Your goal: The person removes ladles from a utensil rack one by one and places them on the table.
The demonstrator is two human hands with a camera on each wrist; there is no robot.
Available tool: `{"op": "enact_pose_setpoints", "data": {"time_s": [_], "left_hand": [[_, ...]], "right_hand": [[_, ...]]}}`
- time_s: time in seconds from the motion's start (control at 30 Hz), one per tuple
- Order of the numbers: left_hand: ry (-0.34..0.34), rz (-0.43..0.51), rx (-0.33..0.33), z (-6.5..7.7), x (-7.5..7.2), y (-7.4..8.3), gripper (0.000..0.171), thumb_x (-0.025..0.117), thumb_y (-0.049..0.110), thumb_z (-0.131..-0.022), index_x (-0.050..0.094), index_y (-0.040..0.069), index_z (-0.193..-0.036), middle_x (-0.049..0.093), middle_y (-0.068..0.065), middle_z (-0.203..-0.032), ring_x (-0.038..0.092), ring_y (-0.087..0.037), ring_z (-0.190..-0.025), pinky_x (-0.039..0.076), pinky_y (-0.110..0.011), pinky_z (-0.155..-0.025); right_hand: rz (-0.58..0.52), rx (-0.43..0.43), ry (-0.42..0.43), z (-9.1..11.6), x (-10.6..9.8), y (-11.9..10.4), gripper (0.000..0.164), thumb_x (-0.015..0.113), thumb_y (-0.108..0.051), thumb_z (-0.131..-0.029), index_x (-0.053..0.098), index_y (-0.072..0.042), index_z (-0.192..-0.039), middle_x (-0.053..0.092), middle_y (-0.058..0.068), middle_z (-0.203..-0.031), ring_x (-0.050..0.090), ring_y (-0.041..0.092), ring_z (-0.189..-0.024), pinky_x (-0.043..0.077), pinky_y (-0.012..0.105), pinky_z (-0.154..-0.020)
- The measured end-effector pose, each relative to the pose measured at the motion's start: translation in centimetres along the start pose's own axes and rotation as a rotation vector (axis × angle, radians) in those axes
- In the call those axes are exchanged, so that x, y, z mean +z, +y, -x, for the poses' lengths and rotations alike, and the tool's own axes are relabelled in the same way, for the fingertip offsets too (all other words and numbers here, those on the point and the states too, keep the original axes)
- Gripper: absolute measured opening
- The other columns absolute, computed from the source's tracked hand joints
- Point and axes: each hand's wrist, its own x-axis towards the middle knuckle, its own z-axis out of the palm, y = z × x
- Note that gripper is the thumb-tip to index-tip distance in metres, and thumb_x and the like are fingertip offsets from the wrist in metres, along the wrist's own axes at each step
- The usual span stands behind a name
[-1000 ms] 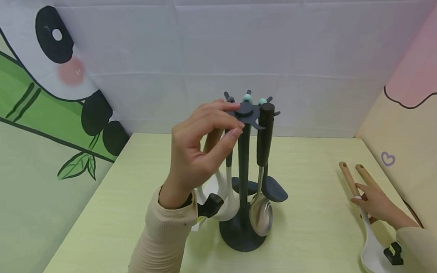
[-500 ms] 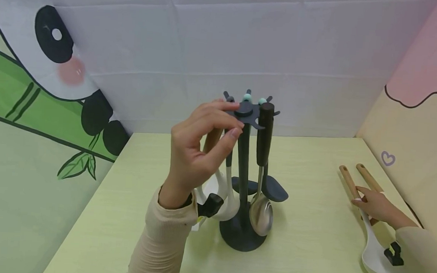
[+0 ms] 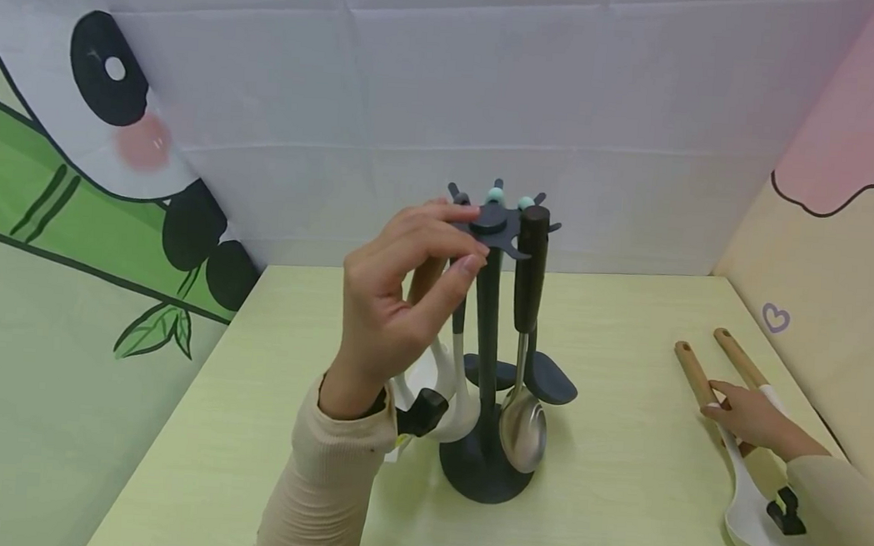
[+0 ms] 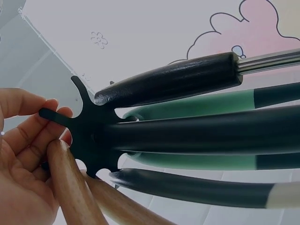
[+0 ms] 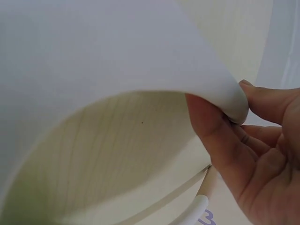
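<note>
In the head view, the left hand (image 3: 406,284) is at the top of the black rack (image 3: 488,309) on the worktop (image 3: 613,334); well to the rack's right, the right hand (image 3: 749,417) pinches a white ladle (image 3: 760,522). In the left wrist view, thumb and fingers pinch the rack's hook (image 4: 55,116), beside wooden handles (image 4: 75,187). In the right wrist view, fingers and thumb clamp the ladle's white neck.
</note>
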Motion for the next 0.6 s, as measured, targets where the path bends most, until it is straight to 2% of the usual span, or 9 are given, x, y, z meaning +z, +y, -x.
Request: {"op": "enact_pose_setpoints", "data": {"time_s": [0.13,0.23,0.3,0.37,0.47,0.53,0.6], "left_hand": [[0.006,0.004,-0.016,0.09,0.09,0.05,0.014,0.054,0.002,-0.081,0.063,-0.007,-0.077,0.064,-0.017,-0.077,0.060,-0.030,-0.096,0.043,-0.046,-0.093],[0.005,-0.001,-0.043,0.25,0.09,0.18,0.013,0.053,0.001,-0.082,0.062,-0.008,-0.081,0.064,-0.020,-0.084,0.059,-0.028,-0.097,0.049,-0.030,-0.072],[0.000,-0.005,-0.057,0.35,0.09,0.25,0.013,0.052,0.001,-0.083,0.061,-0.009,-0.084,0.063,-0.021,-0.089,0.058,-0.028,-0.098,0.044,-0.022,-0.059],[-0.005,-0.006,-0.060,0.40,0.09,0.30,0.013,0.051,0.000,-0.083,0.060,-0.009,-0.086,0.062,-0.022,-0.093,0.057,-0.028,-0.098,0.040,-0.019,-0.052],[-0.015,-0.012,-0.039,0.30,0.16,0.36,0.014,0.049,-0.001,-0.083,0.060,-0.009,-0.085,0.062,-0.022,-0.091,0.056,-0.029,-0.100,0.049,-0.029,-0.074],[-0.023,-0.031,-0.017,0.18,0.25,0.46,0.015,0.047,-0.001,-0.083,0.061,-0.009,-0.084,0.062,-0.020,-0.086,0.056,-0.030,-0.101,0.046,-0.039,-0.088],[-0.031,-0.062,0.002,0.07,0.34,0.55,0.017,0.046,-0.001,-0.084,0.061,-0.008,-0.084,0.062,-0.018,-0.081,0.056,-0.030,-0.101,0.040,-0.044,-0.095]], "right_hand": [[0.017,0.009,-0.009,0.02,0.01,-0.05,0.067,0.049,-0.018,-0.093,0.013,0.022,-0.132,0.052,0.035,-0.096,0.058,0.020,-0.060,0.053,0.035,-0.046],[0.019,0.011,-0.008,0.10,-0.03,-0.23,0.067,0.049,-0.019,-0.093,0.013,0.023,-0.131,0.052,0.035,-0.095,0.058,0.020,-0.060,0.053,0.036,-0.046],[0.014,0.018,-0.010,0.13,-0.06,-0.29,0.066,0.049,-0.018,-0.093,0.013,0.022,-0.132,0.051,0.035,-0.096,0.058,0.021,-0.061,0.053,0.036,-0.046],[0.009,0.024,-0.012,0.18,-0.15,-0.31,0.066,0.049,-0.019,-0.093,0.014,0.022,-0.132,0.049,0.037,-0.098,0.059,0.021,-0.062,0.053,0.036,-0.047],[0.005,0.038,-0.022,0.30,-0.40,-0.22,0.067,0.049,-0.022,-0.093,0.015,0.022,-0.131,0.049,0.037,-0.098,0.059,0.022,-0.064,0.054,0.037,-0.047],[0.001,0.055,-0.034,0.43,-0.53,-0.13,0.067,0.049,-0.024,-0.093,0.017,0.022,-0.130,0.052,0.031,-0.093,0.060,0.022,-0.064,0.054,0.037,-0.048],[0.008,0.066,-0.047,0.58,-0.64,-0.12,0.068,0.048,-0.027,-0.093,0.018,0.023,-0.129,0.056,0.023,-0.085,0.059,0.022,-0.062,0.054,0.037,-0.048]]}}
